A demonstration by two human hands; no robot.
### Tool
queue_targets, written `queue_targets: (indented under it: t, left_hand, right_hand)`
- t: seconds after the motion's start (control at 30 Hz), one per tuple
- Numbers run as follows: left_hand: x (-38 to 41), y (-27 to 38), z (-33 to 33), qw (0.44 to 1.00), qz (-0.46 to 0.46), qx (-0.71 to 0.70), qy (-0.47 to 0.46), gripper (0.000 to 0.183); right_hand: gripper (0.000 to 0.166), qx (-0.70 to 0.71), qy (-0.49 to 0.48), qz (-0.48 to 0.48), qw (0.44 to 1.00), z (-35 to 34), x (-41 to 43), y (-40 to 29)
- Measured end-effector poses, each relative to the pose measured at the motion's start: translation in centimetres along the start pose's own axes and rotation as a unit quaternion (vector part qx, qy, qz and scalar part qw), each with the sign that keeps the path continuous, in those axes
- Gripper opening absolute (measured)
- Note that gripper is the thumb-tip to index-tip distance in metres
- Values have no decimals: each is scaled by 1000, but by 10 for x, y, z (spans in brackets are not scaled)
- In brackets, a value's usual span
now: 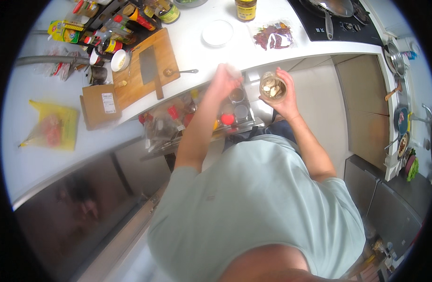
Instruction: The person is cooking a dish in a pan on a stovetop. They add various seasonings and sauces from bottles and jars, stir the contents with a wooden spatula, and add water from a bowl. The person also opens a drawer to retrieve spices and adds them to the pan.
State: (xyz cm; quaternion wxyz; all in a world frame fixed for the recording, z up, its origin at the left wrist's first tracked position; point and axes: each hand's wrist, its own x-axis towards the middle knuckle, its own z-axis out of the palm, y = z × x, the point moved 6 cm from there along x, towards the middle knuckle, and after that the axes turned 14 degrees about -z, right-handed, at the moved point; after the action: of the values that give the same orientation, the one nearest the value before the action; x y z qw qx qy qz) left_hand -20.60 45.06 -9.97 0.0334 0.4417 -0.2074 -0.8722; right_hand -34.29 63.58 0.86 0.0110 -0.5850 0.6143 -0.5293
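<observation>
My right hand (288, 100) grips an uncapped clear jar (273, 90), its mouth turned up towards me. Pale dried slices (272, 88) lie inside it. Motion blurs my left hand (225, 81), which is raised over the counter's front edge; its fingers are closed round a pale translucent thing (233, 71), perhaps the jar's lid. Below the left forearm, a pulled-out drawer (253, 118) holds several jars, one with a red lid (228, 119), and clear plastic bags (159, 128). A white plate (217, 32) rests on the counter beyond my hands.
On the wooden cutting board (166, 46) lie a cleaver (149, 65) and a spoon (180, 71). A small white bowl (120, 60) and a cardboard box (99, 107) sit beside it. A bag of dried chillies (274, 35) lies near the black cooktop (343, 31). Sauce bottles (140, 17) crowd the back left.
</observation>
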Motion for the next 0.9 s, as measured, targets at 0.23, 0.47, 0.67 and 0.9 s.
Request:
queue_targets:
  t: [0.23,0.47,0.67,0.9]
  left_hand:
    - [109,-10,-25,989,25,-60,135,49]
    - [32,35,42,782,147,380,471,53]
    - [-69,32,214,600,476,576,285,24]
    - [-66,20,285,421,519,636,387,9]
  right_hand:
    - [93,-14,-16,38,999,-20,10,46]
    - [93,58,-44,44,996,-39,35,116]
    - [93,130,-114,51,984,-47,54,155]
    - [86,140,-109,1,984,-57,79,150]
